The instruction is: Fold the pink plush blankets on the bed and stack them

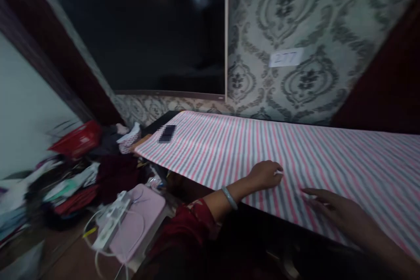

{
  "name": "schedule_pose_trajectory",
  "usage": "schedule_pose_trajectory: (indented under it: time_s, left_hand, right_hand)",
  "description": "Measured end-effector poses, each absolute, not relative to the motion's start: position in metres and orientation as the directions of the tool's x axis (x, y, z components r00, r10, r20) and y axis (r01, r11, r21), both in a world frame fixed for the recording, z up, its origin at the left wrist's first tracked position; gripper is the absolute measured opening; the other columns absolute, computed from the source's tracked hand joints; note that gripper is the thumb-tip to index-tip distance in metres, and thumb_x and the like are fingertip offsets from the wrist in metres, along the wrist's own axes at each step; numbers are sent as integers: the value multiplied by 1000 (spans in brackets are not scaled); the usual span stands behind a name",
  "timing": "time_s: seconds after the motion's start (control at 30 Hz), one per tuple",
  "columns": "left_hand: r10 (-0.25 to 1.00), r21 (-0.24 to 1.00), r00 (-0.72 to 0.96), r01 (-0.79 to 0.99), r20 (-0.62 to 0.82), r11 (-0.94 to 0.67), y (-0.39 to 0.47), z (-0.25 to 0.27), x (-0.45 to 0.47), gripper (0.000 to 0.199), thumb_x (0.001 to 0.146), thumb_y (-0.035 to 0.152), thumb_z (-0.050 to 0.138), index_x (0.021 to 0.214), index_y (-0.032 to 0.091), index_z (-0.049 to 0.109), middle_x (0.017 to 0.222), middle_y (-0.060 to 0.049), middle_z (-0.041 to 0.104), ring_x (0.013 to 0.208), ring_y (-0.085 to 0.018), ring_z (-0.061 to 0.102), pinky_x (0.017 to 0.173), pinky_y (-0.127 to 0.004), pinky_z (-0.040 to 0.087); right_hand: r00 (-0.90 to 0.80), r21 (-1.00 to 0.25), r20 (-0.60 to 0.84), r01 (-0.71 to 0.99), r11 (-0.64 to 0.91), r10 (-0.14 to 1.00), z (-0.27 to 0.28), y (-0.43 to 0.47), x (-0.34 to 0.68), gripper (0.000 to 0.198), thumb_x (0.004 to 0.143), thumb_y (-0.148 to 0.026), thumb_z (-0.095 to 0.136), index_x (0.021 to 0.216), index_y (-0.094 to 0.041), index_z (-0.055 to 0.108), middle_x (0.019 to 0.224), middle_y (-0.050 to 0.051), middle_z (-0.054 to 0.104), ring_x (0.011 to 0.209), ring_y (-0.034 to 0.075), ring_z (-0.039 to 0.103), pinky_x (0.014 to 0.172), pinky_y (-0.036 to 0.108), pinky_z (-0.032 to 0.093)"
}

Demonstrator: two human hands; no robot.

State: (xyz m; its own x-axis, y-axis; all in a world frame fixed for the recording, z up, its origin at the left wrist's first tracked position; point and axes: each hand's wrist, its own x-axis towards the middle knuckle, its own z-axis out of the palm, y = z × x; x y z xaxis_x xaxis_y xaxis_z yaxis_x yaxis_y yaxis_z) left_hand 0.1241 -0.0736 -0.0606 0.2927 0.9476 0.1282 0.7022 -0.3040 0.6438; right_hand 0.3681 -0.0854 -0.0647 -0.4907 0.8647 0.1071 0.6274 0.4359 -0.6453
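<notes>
My left hand (266, 175), with a pale bangle (229, 197) on the wrist, is closed over a striped cloth (226, 140). A small white thing (278, 172) shows at its fingertips, too small to name. To the right, my right hand (337, 210) hovers at or just above the cloth, its fingers stretched out to the left and slightly apart. Pale specks show by those fingers; I cannot tell what they are. Pink, grey and white stripes run across the cloth, which lies flat over a dark table (203, 190). A dark, pixelated phone-like rectangle (167, 134) rests near its left end.
A large dark television (147, 35) hangs on the patterned wall behind, beside a paper label (286, 57). Lower left are a pink-topped box (144, 214), a white power strip (113, 218) with loose cables, a red basket (77, 140) and heaps of clothes (75, 188).
</notes>
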Motion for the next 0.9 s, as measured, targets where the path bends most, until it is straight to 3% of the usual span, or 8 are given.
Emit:
schedule_pose_trajectory:
  time_s: [0.1,0.23,0.33,0.5,0.63,0.9]
  left_hand:
    - [969,568,105,794,225,-218,-92,-71,64,31,88,23,56,116,18,68,117,-14,70,112,-29,63,100,-44,49]
    - [922,522,-199,853,332,-4,-115,-72,-13,34,87,21,56,120,19,65,118,-15,67,115,-30,60,103,-44,47]
    - [783,476,-474,839,402,263,-128,-64,-74,44,85,18,58,128,17,60,126,-18,61,122,-33,54,107,-48,42]
    - [451,488,-789,613,417,622,-140,-54,-164,71,83,26,67,147,13,40,154,-24,38,142,-39,38,113,-51,33]
    - [330,509,-887,457,324,729,-140,-53,-208,86,81,33,71,152,9,29,159,-30,28,144,-41,35,115,-50,30]
    - [346,461,-888,454,302,762,-130,-54,-238,85,82,35,69,152,5,30,143,-27,51,133,-38,49,111,-47,34]
  right_hand:
    - [-438,-667,114,632,395,892,-75,-46,328,56,76,-65,50,104,-25,77,104,10,77,93,36,74,80,47,61]
    - [-338,-648,161,673,358,927,-82,-19,297,52,78,-65,46,102,-31,76,98,8,77,97,40,72,80,52,59]
    - [-296,-646,167,687,332,940,-91,-11,292,44,78,-66,46,94,-37,75,89,7,77,92,43,72,75,54,58]
    - [-253,-684,144,673,281,957,-99,-6,296,38,73,-68,48,86,-40,71,96,7,77,92,44,71,78,57,56]
    - [-231,-710,94,666,228,968,-100,-4,296,36,70,-70,51,83,-43,70,93,6,76,92,45,70,77,58,55]
    - [-208,-702,111,676,224,972,-113,3,298,35,71,-68,53,85,-43,72,93,3,77,89,43,71,72,56,56]
